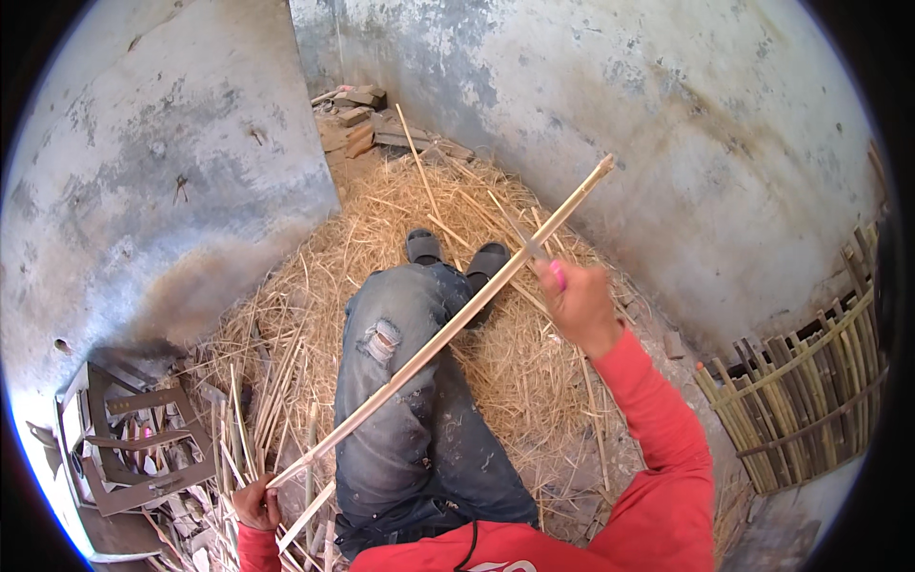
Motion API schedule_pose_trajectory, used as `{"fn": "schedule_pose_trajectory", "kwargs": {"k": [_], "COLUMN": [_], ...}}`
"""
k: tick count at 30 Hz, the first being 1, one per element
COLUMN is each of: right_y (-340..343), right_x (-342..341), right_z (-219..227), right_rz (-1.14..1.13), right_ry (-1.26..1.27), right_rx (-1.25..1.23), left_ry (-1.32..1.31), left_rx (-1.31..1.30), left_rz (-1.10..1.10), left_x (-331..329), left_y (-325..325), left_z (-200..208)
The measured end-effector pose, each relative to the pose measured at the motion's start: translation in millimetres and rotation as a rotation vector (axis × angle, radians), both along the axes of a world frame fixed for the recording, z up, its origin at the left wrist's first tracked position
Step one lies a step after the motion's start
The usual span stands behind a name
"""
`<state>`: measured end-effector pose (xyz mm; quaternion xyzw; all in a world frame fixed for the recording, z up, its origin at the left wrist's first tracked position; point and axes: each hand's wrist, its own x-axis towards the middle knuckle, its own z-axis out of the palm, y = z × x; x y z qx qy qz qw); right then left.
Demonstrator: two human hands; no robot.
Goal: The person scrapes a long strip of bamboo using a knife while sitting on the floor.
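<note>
A long pale bamboo strip [419,357] runs slantwise over my lap, from the lower left up to the far right. Near its lower end my left hand [257,503] is closed round it. My right hand [579,300] is closed on the pink handle of a knife [522,235], close to the strip's far end. The blade crosses the strip and seems to touch it; my fist hides most of the handle.
Shavings [515,381] cover the floor around my legs, with loose bamboo sticks [276,381] at left. A broken brown frame [152,443] stands at lower left, a bundle of bamboo pieces [801,405] at right. Bricks [357,105] lie by the far wall [610,86].
</note>
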<state>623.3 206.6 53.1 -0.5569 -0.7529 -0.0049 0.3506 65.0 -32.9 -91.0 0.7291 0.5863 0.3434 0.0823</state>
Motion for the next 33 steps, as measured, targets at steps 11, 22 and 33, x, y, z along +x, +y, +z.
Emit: {"fn": "schedule_pose_trajectory", "kwargs": {"k": [11,22,33], "right_y": [-7.3,8.5,7.2], "right_x": [-7.4,50.3,51.2], "right_z": [28.2,38.5,38.1], "right_rz": [0.028,-0.224,-0.276], "right_ry": [-0.103,-0.038,0.005], "right_rx": [0.034,0.088,0.018], "left_ry": [0.398,0.404,0.41], "left_rx": [0.299,0.336,0.334], "left_rz": [0.112,0.132,0.095], "left_x": [-12.2,-7.7,-0.9], "left_y": [-2.1,-6.1,5.8], "left_z": [-15.6,-14.5,-6.7]}}
